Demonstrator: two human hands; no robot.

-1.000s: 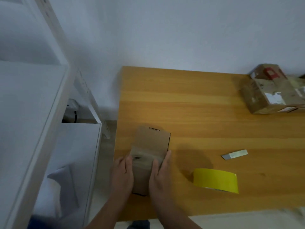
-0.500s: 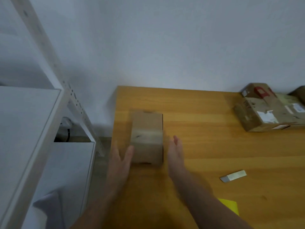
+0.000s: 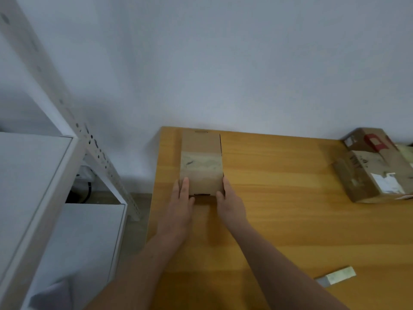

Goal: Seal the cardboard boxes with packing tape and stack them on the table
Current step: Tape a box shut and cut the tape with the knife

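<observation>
Where the box (image 3: 201, 164) ends, left hand (image 3: 181, 205) and right hand (image 3: 230, 203) flank it.

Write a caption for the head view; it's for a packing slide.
Left hand and right hand touch the sides of a small taped box at the far-left corner of the table.

Matt brown cardboard box (image 3: 201, 157) between the fingers, glossy tape band (image 3: 201, 164) across it; smooth wood-grain table (image 3: 279, 198); white matt metal shelving (image 3: 96, 151).

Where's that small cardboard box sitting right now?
In the head view, the small cardboard box sits at the far left corner of the wooden table by the wall, between the left hand and right hand, which touch its sides.
</observation>
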